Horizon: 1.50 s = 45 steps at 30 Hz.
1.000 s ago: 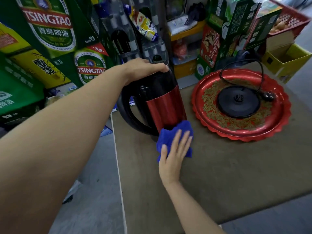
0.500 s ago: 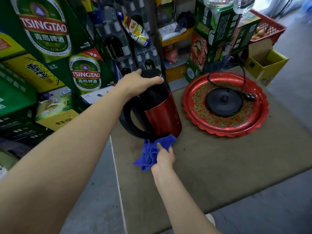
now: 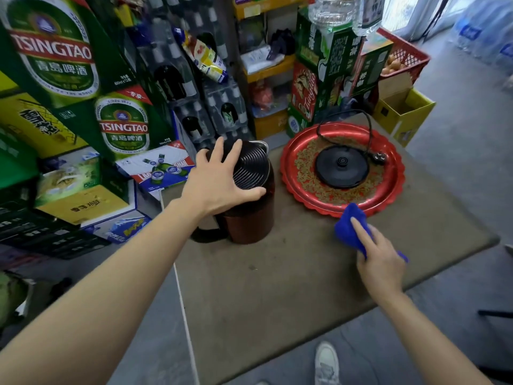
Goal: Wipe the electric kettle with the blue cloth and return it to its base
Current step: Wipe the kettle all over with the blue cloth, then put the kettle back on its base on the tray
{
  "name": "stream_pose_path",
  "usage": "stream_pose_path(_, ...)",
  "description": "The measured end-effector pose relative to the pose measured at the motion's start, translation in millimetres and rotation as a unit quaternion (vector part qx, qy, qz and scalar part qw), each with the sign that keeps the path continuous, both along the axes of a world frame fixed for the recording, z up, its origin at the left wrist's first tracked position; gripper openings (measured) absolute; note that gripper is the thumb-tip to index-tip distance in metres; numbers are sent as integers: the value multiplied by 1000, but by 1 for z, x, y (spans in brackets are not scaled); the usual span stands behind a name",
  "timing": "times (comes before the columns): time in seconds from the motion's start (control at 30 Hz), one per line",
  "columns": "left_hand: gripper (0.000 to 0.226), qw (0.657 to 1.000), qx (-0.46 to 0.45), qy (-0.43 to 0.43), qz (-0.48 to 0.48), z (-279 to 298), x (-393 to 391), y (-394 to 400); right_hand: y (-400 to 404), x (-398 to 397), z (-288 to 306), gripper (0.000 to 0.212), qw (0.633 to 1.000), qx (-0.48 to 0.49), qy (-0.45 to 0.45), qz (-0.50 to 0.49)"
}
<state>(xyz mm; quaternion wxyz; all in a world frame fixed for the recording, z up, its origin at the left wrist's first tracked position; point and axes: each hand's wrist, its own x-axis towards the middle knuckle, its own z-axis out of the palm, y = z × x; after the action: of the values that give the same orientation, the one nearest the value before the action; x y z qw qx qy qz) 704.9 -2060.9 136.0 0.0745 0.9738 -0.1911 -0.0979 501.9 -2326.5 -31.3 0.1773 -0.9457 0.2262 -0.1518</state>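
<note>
The red and black electric kettle (image 3: 249,223) stands upright on the brown table (image 3: 263,287), handle toward me. My left hand (image 3: 213,184) rests on its ribbed black lid with fingers spread. The round black base (image 3: 341,168) lies with its cord and plug on the red tray (image 3: 394,187) to the kettle's right. At the tray's near edge my right hand (image 3: 380,259) grips the blue cloth (image 3: 347,229), index finger stretched along it, well apart from the kettle.
Green and yellow beer cartons (image 3: 122,129) are stacked close on the left of the table. Shrink-wrapped bottle packs (image 3: 211,112) and shelves stand behind it. An open yellow box (image 3: 405,115) and a red crate (image 3: 408,54) sit at the back right. My shoe (image 3: 327,362) shows below the table edge.
The kettle went from tilted to upright on the table. My left hand moved onto the lid. My right hand carried the cloth away from the kettle's bottom, rightward to the tray's edge.
</note>
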Motion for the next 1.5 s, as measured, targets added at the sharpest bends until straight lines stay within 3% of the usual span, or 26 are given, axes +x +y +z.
stream_pose_path(0.2, 121, 995, -2, 7, -98, -1, -3, 15, -34, -5, -31, 62, 989, -119, 82, 39)
stream_pose_path(0.37, 124, 998, 2, 30, -60, 2, -3, 13, -21, -5, -23, 63, 979, -90, 184, 11)
stream_pose_path(0.47, 120, 996, -46, 54, -55, 6, -3, 17, 9, 6, -2, 63, 994, -17, 104, 6)
stream_pose_path(0.53, 118, 980, -177, 89, -20, 8, -1, 30, 45, 17, 20, 65, 993, 109, 28, 39)
stream_pose_path(0.6, 122, 947, -292, 126, 36, 2, -2, 53, 83, 30, 38, 67, 970, 230, -27, 70)
stream_pose_path(0.7, 126, 894, -388, 192, 112, -17, -24, 87, 124, 52, 61, 75, 936, 331, -79, 92)
stream_pose_path(0.8, 101, 873, -439, 167, 130, -38, -54, 98, 143, 73, 78, 86, 899, 415, -83, 111)
stream_pose_path(0.9, 62, 843, -511, 98, 132, -48, -70, 92, 151, 85, 76, 95, 885, 441, -96, 112)
stream_pose_path(1.0, 46, 805, -571, 69, 145, -46, -72, 77, 151, 91, 72, 99, 878, 453, -118, 96)
stream_pose_path(1.17, 45, 758, -630, 80, 150, -32, -68, 45, 125, 99, 75, 104, 858, 486, -147, 82)
stream_pose_path(1.37, 54, 756, -640, 88, 105, -10, -54, -15, 71, 105, 92, 103, 852, 483, -195, 57)
stream_pose_path(1.5, 56, 744, -652, 110, 95, -3, -34, -68, 18, 117, 109, 98, 869, 448, -208, 35)
